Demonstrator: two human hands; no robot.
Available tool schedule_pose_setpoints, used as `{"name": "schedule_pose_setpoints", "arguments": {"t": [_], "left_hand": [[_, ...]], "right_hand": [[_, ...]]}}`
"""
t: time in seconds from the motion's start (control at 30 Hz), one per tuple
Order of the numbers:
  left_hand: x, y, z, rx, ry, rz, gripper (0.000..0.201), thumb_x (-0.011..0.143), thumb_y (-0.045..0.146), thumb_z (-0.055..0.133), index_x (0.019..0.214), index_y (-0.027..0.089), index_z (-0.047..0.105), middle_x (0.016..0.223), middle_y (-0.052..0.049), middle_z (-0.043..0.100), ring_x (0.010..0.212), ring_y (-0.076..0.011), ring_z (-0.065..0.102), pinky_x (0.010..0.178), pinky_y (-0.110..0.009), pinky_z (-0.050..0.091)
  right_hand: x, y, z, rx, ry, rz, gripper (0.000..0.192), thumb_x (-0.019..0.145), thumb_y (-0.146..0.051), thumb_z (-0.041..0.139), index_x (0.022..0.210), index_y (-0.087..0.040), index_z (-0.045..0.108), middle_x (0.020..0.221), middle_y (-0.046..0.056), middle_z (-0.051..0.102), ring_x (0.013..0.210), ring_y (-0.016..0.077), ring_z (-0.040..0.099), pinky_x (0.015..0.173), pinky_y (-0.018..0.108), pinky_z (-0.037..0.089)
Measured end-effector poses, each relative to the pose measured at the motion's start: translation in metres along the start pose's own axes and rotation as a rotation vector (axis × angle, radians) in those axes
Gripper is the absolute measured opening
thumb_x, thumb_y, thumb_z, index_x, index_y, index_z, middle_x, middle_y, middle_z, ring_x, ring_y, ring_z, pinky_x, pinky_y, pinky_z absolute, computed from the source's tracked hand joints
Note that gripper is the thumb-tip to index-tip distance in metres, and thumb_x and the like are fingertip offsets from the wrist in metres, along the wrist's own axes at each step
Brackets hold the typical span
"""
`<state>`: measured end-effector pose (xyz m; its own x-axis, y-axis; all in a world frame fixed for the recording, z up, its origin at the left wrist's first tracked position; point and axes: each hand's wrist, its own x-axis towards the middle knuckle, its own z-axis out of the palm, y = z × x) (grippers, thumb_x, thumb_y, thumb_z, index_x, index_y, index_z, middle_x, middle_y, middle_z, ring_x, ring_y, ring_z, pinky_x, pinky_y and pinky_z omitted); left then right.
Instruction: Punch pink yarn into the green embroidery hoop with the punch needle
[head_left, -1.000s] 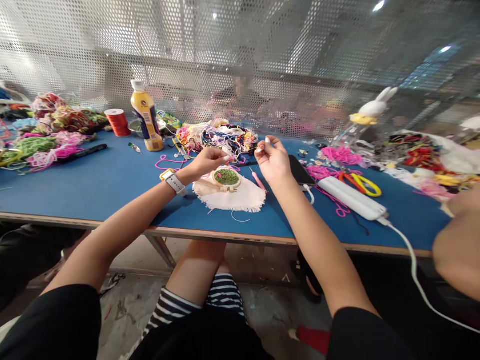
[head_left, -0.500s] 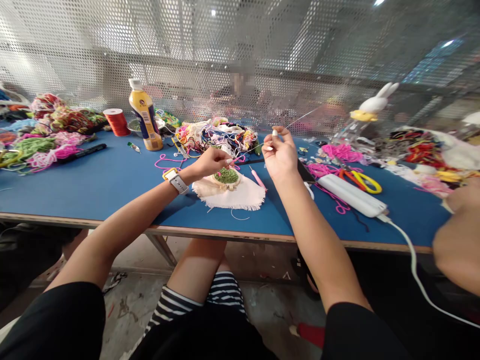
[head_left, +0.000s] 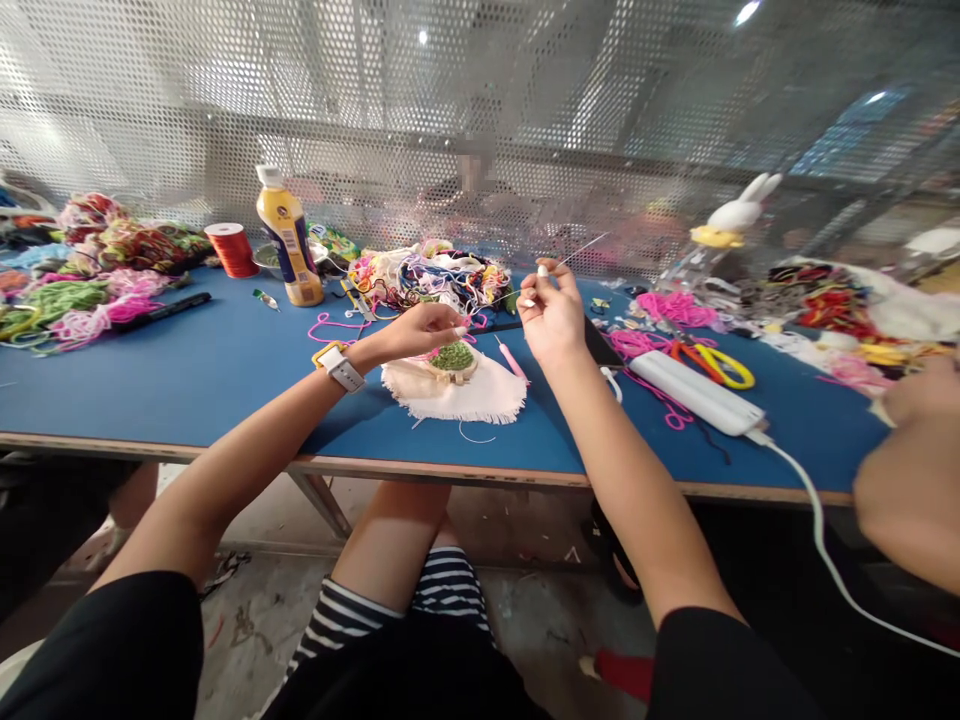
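Observation:
My left hand (head_left: 427,332) is closed in a pinch above the embroidery hoop, with a bit of pink yarn (head_left: 477,322) at its fingertips. To its right, my right hand (head_left: 553,312) is raised with thumb and fingers pinched on a thin pale wire (head_left: 585,249), which sticks out to the upper right. A fine line also runs between the two hands. Below the left hand lies white fringed cloth (head_left: 457,400) in a small wooden hoop (head_left: 454,377), worked with green loops (head_left: 453,356). Beside it rests a pink punch needle pen (head_left: 513,360).
A yellow bottle (head_left: 291,240), red spool (head_left: 232,250) and yarn heap (head_left: 435,278) stand behind. Rightward lie a white power bank (head_left: 697,392) with its cable, scissors (head_left: 720,365) and pink yarn (head_left: 677,309). Another person's arm (head_left: 911,470) reaches in at right.
The wire beyond my right hand shows shorter now. My left fingers have shifted slightly down, and the whole view has moved a little. The hoop and cloth stay on the table.

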<state>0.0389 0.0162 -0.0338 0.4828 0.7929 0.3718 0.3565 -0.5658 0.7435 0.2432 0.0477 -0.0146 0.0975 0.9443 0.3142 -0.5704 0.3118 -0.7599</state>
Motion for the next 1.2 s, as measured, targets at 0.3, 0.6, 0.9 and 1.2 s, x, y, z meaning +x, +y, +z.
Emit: {"name": "schedule_pose_setpoints", "arguments": {"t": [0.3,0.6,0.9,1.2], "left_hand": [[0.002,0.007,0.017,0.097,0.34,-0.03,0.024,0.078,0.035,0.062,0.069,0.013,0.065,0.069,-0.006,0.069,0.063,-0.0124,0.061,0.063,-0.025,0.048],[0.004,0.001,0.012,0.006,0.347,-0.083,0.022,0.071,0.035,0.065,0.069,0.013,0.065,0.065,-0.005,0.068,0.059,-0.0142,0.061,0.057,-0.025,0.046],[0.008,-0.007,0.001,0.032,0.31,-0.175,0.019,0.068,0.033,0.068,0.065,0.014,0.064,0.064,-0.006,0.07,0.062,-0.0168,0.065,0.062,-0.026,0.05],[0.007,-0.003,-0.011,0.271,0.342,-0.139,0.022,0.074,0.036,0.064,0.068,0.015,0.066,0.06,-0.004,0.067,0.057,-0.0139,0.057,0.054,-0.022,0.041]], "right_hand": [[-0.017,0.01,0.017,-0.009,-0.031,0.076,0.019,0.09,-0.007,0.046,0.081,-0.023,0.049,0.058,-0.008,0.055,0.048,0.0039,0.049,0.048,0.013,0.043],[-0.013,0.009,0.014,0.029,-0.048,0.065,0.015,0.089,-0.011,0.053,0.08,-0.023,0.049,0.058,-0.007,0.057,0.05,0.0036,0.05,0.05,0.013,0.042],[-0.012,0.009,0.015,0.074,-0.058,0.111,0.019,0.092,-0.006,0.047,0.081,-0.022,0.05,0.058,-0.006,0.058,0.05,0.0046,0.049,0.052,0.015,0.041],[-0.009,0.006,0.013,0.072,-0.06,0.088,0.014,0.087,-0.01,0.054,0.08,-0.022,0.051,0.058,-0.006,0.057,0.053,0.0068,0.051,0.053,0.016,0.042]]}}
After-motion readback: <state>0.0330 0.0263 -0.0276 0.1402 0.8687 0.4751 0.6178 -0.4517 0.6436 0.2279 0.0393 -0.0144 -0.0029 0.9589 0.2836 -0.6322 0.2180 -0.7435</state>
